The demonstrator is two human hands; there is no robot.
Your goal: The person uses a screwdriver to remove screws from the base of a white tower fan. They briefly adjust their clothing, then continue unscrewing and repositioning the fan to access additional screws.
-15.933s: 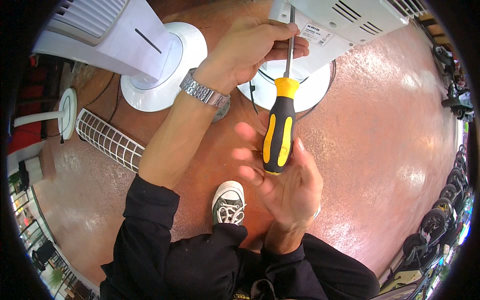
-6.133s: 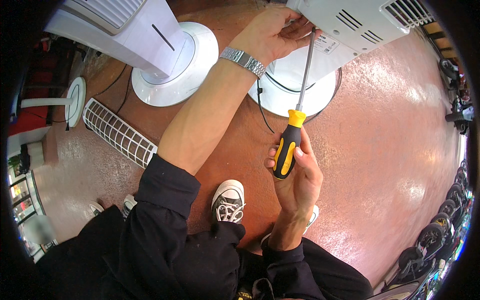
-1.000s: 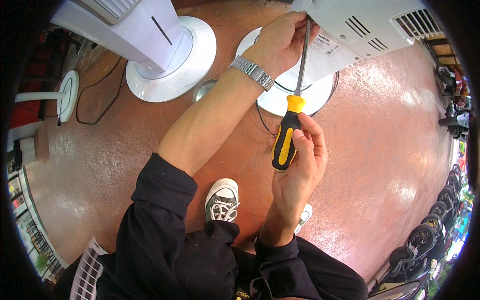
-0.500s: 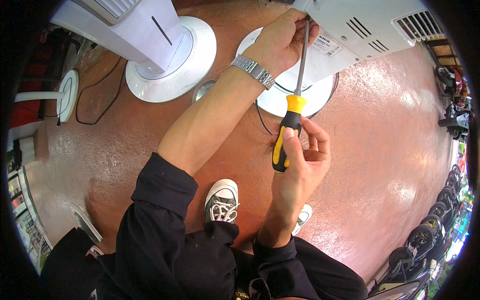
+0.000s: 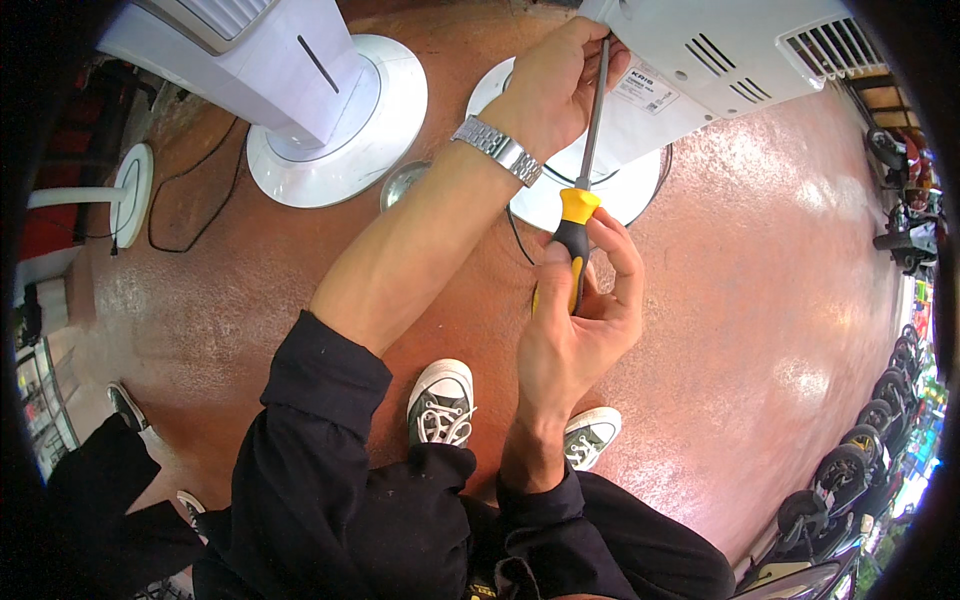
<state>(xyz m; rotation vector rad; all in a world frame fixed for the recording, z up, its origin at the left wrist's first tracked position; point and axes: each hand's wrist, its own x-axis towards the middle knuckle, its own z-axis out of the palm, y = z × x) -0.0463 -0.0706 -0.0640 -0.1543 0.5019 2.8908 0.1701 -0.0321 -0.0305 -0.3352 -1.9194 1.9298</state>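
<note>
My right hand [image 5: 580,330] is closed round the black and yellow handle of a long screwdriver [image 5: 577,207], its thumb and fingers on the grip. The steel shaft runs up and slightly right to a white tower fan [image 5: 670,45], where the tip is hidden. My left hand [image 5: 553,90], with a metal watch [image 5: 497,146] on the wrist, is curled about the shaft's upper end, against the fan. That fan leans over its round white base [image 5: 550,208], with slots and a label on its body.
A second white fan [image 5: 318,125] on a round base stands at the left. Between the bases lies a small round dish [image 5: 405,183]. A black cable [image 5: 195,247] and a white stand [image 5: 130,195] are farther left. Motorcycles [image 5: 842,475] line the right; another person's leg [image 5: 105,480] shows lower left.
My right hand has shifted slightly up and left on the handle, its fingers nearer the yellow collar. The screwdriver tilts a little more. At lower left the other person's legs have moved.
</note>
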